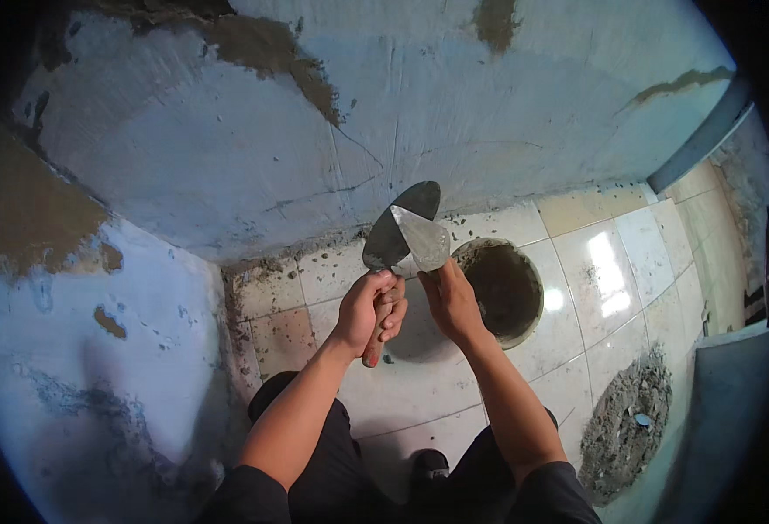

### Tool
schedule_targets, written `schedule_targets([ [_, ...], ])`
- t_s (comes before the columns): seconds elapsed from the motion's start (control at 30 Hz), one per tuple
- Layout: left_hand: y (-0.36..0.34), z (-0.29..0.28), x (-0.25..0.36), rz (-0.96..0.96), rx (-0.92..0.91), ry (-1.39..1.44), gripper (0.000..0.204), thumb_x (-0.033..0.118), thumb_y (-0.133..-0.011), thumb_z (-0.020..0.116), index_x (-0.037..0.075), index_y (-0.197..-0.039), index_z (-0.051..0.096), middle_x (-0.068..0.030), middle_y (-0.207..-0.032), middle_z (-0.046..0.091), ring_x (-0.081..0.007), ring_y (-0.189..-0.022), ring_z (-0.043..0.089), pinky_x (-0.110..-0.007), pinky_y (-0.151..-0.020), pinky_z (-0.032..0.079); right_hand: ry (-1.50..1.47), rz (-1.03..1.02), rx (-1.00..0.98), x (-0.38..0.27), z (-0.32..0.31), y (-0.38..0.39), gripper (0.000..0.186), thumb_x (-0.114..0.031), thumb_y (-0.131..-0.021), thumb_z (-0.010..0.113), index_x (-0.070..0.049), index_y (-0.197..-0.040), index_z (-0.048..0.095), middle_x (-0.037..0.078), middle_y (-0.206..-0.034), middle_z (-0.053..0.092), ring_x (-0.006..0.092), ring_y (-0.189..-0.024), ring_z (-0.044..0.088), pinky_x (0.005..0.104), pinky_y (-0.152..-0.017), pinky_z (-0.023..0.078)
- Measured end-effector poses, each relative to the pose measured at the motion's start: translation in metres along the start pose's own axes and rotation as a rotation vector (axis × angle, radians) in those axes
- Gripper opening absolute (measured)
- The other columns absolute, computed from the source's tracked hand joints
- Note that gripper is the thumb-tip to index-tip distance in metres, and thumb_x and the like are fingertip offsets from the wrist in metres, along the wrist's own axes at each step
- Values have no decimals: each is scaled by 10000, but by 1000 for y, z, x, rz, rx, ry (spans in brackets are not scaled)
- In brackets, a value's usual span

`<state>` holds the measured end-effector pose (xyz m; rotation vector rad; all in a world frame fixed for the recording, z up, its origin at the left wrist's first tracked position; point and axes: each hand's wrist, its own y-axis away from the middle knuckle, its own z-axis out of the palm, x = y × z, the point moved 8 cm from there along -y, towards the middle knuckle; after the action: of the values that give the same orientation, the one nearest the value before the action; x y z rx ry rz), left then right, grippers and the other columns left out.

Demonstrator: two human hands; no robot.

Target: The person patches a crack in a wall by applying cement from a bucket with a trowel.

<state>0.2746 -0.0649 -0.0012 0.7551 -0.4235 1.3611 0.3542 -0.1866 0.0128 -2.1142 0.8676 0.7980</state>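
Note:
My left hand is closed round the wooden handle of a trowel with a dark, rounded blade. The handle's reddish end sticks out below the fist. Beside it, my right hand grips a second trowel, whose pale grey blade is triangular and pointed. This blade lies across part of the dark one; whether they touch I cannot tell. My right fingers cover most of the second trowel's handle. Just right of that hand stands a round bucket on the floor, dark inside with grey residue on its wall.
Ahead is a bluish wall with brown mortar patches and cracks. Another patched wall rises close on my left. Crumbs of mortar litter the tiled floor along the wall's foot. A heap of grey rubble lies at the lower right.

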Motion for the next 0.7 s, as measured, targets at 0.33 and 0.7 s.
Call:
schedule_targets([
  [0.33,1,-3,27,133,40,59,360,382,-1047,464,189,-781,317,38,-710,316,-82,-468,363,-250,-362,349,-95,165,40,34,6,24,218,-126,-1020,617,-20,-1187,527,224,-995,603,452,-897,581,460,-787,483],
  [0.7,3,18,-9,-110,-72,-193,423,413,-1041,432,160,-719,327,21,-592,341,-82,-451,369,-240,-395,362,-111,192,71,17,-6,-5,330,-72,-1012,611,-22,-1281,428,243,-916,627,483,-819,597,450,-717,486],
])
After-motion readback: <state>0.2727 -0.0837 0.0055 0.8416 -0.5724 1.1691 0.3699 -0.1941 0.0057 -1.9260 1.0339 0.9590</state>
